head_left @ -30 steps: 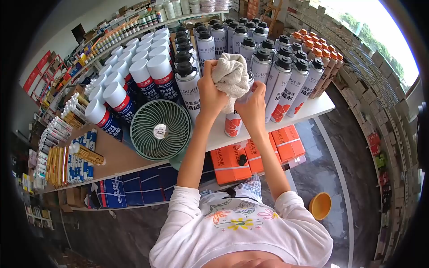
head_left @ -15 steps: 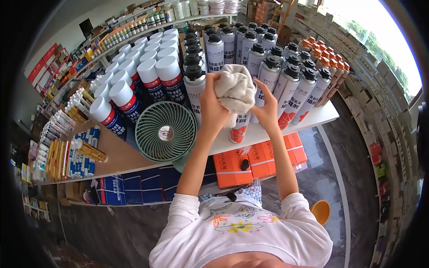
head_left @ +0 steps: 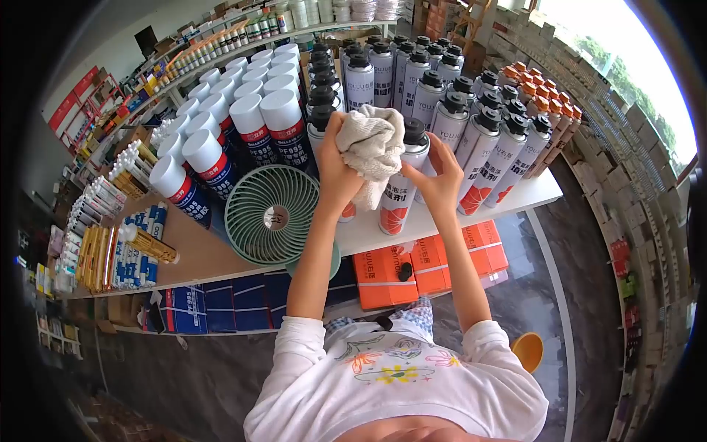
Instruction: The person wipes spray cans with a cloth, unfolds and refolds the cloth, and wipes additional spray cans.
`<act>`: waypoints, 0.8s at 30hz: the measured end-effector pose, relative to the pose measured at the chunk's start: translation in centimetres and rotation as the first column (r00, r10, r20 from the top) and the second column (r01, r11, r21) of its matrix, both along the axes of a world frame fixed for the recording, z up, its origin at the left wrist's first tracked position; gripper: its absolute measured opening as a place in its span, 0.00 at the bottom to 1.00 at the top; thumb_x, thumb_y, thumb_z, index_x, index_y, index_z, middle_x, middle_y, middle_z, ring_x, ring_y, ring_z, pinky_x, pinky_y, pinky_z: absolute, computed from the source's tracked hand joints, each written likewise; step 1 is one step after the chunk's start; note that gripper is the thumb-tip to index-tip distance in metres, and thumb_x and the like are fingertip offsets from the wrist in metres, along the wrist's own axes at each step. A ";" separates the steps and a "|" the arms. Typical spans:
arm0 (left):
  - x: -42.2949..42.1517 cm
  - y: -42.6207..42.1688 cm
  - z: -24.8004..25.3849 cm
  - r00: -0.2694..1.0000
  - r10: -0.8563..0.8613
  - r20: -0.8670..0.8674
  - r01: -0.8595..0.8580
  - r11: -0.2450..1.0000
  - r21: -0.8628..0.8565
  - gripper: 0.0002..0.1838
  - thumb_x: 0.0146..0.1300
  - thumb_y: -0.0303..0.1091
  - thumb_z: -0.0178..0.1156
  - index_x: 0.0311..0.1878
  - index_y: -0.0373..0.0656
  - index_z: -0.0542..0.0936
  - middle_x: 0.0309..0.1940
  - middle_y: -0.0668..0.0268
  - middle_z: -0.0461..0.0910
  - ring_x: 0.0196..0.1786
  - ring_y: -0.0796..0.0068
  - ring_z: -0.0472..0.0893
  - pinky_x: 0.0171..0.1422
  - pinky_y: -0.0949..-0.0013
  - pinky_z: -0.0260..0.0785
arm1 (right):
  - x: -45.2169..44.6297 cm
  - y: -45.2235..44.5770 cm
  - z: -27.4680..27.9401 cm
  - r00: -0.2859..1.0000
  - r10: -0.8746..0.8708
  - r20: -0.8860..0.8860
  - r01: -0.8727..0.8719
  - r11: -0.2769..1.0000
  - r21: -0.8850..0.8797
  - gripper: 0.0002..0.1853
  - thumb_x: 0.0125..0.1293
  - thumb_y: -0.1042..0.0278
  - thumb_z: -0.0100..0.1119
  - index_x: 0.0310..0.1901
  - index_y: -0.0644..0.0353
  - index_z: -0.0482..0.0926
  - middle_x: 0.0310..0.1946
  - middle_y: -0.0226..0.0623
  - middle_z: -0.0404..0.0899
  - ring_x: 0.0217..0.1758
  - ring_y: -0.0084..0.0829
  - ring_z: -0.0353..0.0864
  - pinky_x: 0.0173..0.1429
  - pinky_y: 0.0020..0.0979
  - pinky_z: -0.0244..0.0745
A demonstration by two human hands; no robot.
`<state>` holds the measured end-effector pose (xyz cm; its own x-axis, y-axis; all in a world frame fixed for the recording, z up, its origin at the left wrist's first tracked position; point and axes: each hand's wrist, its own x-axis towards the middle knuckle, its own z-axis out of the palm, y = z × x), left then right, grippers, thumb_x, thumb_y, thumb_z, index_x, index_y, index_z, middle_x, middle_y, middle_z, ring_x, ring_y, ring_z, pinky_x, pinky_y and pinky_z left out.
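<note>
A crumpled cream knitted cloth is bunched in my left hand, its lower end hanging down. Right beside it, a white foam spray can with a black top and red pattern stands at the front edge of the table. My right hand grips this can near its top, thumb in front and fingers round the far right side. The cloth covers part of the can's left side. More white cans with black tops stand in rows behind and to the right.
A green round fan stands left of my left forearm. Blue cans with white caps and several tubes fill the table's left part. Orange-capped cans stand far right. Below are orange boxes; a yellow bowl is lower right.
The cloth in my left hand has moved left off the front can's top, uncovering its black top. My right hand stays at the can's right side.
</note>
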<state>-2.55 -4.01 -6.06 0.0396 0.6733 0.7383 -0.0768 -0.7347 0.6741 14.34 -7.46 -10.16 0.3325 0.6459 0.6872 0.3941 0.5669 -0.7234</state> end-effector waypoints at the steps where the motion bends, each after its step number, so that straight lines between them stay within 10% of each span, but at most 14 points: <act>1: -0.2 -0.3 0.0 0.991 -0.047 0.123 0.058 0.995 -0.085 0.16 0.56 0.26 0.68 0.43 0.43 0.71 0.34 0.70 0.77 0.40 0.81 0.75 0.49 0.74 0.68 | 0.0 0.1 -0.1 1.000 -0.005 0.020 0.005 1.000 -0.004 0.34 0.48 0.65 0.81 0.57 0.68 0.78 0.45 0.35 0.81 0.48 0.26 0.82 0.53 0.28 0.77; 4: -0.7 -0.7 0.5 0.959 -0.085 0.270 0.131 0.978 -0.159 0.21 0.55 0.27 0.71 0.48 0.43 0.71 0.37 0.67 0.79 0.43 0.76 0.79 0.51 0.71 0.71 | -0.1 0.2 -0.4 0.999 -0.019 0.028 0.019 1.000 0.012 0.36 0.46 0.62 0.82 0.57 0.68 0.79 0.43 0.34 0.81 0.45 0.24 0.81 0.48 0.26 0.75; 6: -0.7 -2.3 1.2 0.972 0.207 -0.115 -0.190 0.971 0.147 0.27 0.52 0.26 0.73 0.53 0.44 0.71 0.43 0.60 0.82 0.47 0.65 0.84 0.52 0.67 0.74 | -0.1 0.1 -0.5 0.999 -0.016 0.035 0.016 1.000 -0.002 0.35 0.48 0.65 0.81 0.58 0.67 0.79 0.43 0.34 0.81 0.46 0.24 0.81 0.48 0.26 0.75; 8: -0.3 -2.4 1.4 0.926 0.197 -0.322 -0.130 0.967 0.218 0.36 0.44 0.26 0.76 0.59 0.45 0.71 0.49 0.56 0.82 0.52 0.53 0.83 0.54 0.61 0.76 | -0.2 -0.1 -0.4 0.999 -0.014 0.041 0.013 1.000 0.020 0.33 0.49 0.69 0.78 0.59 0.67 0.78 0.43 0.34 0.80 0.45 0.23 0.80 0.50 0.25 0.75; 24: -0.3 -2.1 1.2 0.883 0.276 -0.381 -0.045 0.856 0.515 0.27 0.40 0.25 0.75 0.49 0.43 0.79 0.50 0.63 0.83 0.54 0.58 0.82 0.55 0.61 0.78 | -0.6 0.0 -0.4 0.999 -0.034 -0.008 0.034 0.999 0.012 0.33 0.49 0.75 0.74 0.61 0.67 0.77 0.44 0.36 0.80 0.48 0.27 0.81 0.55 0.26 0.75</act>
